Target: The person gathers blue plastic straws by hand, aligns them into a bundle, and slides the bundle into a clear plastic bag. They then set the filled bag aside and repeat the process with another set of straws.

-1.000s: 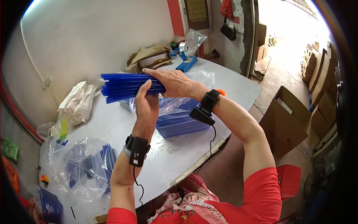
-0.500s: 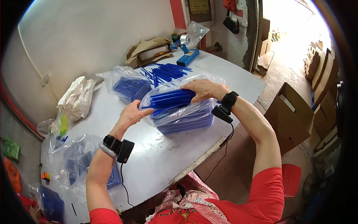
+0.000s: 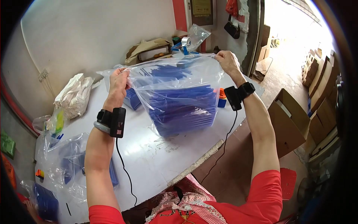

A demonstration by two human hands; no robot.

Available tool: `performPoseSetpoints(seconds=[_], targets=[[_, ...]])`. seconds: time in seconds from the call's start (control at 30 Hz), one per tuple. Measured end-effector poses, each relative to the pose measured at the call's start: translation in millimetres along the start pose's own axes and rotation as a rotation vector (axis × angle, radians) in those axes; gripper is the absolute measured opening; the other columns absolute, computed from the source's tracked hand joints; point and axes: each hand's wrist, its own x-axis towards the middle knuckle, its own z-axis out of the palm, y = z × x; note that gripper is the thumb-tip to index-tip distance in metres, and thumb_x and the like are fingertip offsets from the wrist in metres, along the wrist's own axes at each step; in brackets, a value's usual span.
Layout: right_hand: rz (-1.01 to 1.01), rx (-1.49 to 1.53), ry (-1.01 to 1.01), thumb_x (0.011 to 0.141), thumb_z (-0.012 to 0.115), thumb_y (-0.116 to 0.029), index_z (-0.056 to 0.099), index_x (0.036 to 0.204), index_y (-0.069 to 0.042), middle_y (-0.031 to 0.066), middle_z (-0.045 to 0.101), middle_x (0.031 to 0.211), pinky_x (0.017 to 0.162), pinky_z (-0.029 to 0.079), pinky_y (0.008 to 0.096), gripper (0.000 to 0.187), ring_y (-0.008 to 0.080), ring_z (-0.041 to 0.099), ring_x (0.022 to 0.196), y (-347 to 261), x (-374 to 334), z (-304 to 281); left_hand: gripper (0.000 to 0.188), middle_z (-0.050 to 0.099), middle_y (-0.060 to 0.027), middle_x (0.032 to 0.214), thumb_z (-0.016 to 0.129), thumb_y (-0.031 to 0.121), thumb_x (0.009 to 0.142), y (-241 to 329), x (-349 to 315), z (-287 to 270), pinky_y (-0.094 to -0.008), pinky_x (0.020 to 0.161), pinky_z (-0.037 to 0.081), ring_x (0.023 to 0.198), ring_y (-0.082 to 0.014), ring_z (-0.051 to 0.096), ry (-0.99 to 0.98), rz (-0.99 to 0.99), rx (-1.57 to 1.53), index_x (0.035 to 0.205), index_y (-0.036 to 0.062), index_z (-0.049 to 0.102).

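Between my two hands a large clear plastic bag (image 3: pixel 179 80) is stretched wide by its mouth. Stacked in its lower part is a thick pile of blue plastic strips (image 3: pixel 182 108), seen through the film. My left hand (image 3: pixel 118 83) is closed on the left corner of the bag's mouth. At the right corner, my right hand (image 3: pixel 228 61) pinches the edge, raised above the table. More loose blue strips show blurred through the film behind the bag. A second bag of blue strips (image 3: pixel 131 99) sits partly hidden behind my left hand.
On the white table (image 3: pixel 156 168) are a paper-wrapped bundle (image 3: pixel 149 52), a tape dispenser (image 3: pixel 182 46), a white sack (image 3: pixel 74 96) and another clear bag of blue pieces (image 3: pixel 72 164) beside my left forearm. An orange tape roll (image 3: pixel 222 93) lies right of the bag. A cardboard box (image 3: pixel 289 123) stands off the table's right edge.
My hands have left the strips inside the bag and now hold its mouth corners. The bag's mouth has been pulled up and spread, with my hands farther apart.
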Motion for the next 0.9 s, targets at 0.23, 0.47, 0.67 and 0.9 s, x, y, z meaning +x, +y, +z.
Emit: performPoseSetpoints(seconds=[0.23, 0.47, 0.67, 0.9], targets=[[-0.011, 0.16, -0.01, 0.078, 0.06, -0.031, 0.069, 0.088, -0.008, 0.0156, 0.067, 0.082, 0.076, 0.049, 0.0418, 0.027, 0.0321, 0.064, 0.081, -23, 15, 12, 0.017, 0.052, -0.0005, 0.064, 0.058, 0.014, 0.089, 3, -2, 1, -0.0233, 0.04, 0.039, 0.046, -0.0097, 0.049, -0.01, 0.088, 0.084, 0.101, 0.0021, 0.056], [-0.107, 0.125, -0.077, 0.078, 0.06, -0.031, 0.07, 0.09, -0.008, 0.0156, 0.067, 0.083, 0.075, 0.05, 0.0398, 0.028, 0.0321, 0.065, 0.079, -39, 0, 55, 0.031, 0.055, -0.0004, 0.069, 0.062, 0.02, 0.087, -1, -26, 6, -0.0248, 0.046, 0.043, 0.053, -0.0091, 0.052, -0.154, 0.018, 0.144, 0.112, 0.0046, 0.053], [-0.063, 0.317, 0.06, 0.09, 0.058, -0.031, 0.055, 0.125, -0.01, 0.0003, 0.059, 0.076, 0.042, 0.037, 0.0196, 0.041, 0.0059, 0.049, 0.056, 60, -2, 17, 0.038, 0.066, -0.0061, 0.08, 0.065, 0.029, 0.087, 66, -100, -90, -0.0221, 0.057, 0.049, 0.069, -0.0109, 0.064, -0.292, 0.122, 0.373, 0.114, 0.0044, 0.055], [0.207, 0.46, -0.127, 0.095, 0.052, -0.025, 0.053, 0.127, -0.009, -0.001, 0.06, 0.084, 0.066, 0.046, 0.0196, 0.036, 0.0056, 0.055, 0.073, 118, -100, -28, 0.018, 0.066, -0.0057, 0.072, 0.06, 0.019, 0.088, 69, -226, -289, -0.0219, 0.054, 0.047, 0.062, -0.0104, 0.063, 0.043, -0.275, 0.798, 0.091, 0.0018, 0.064]])
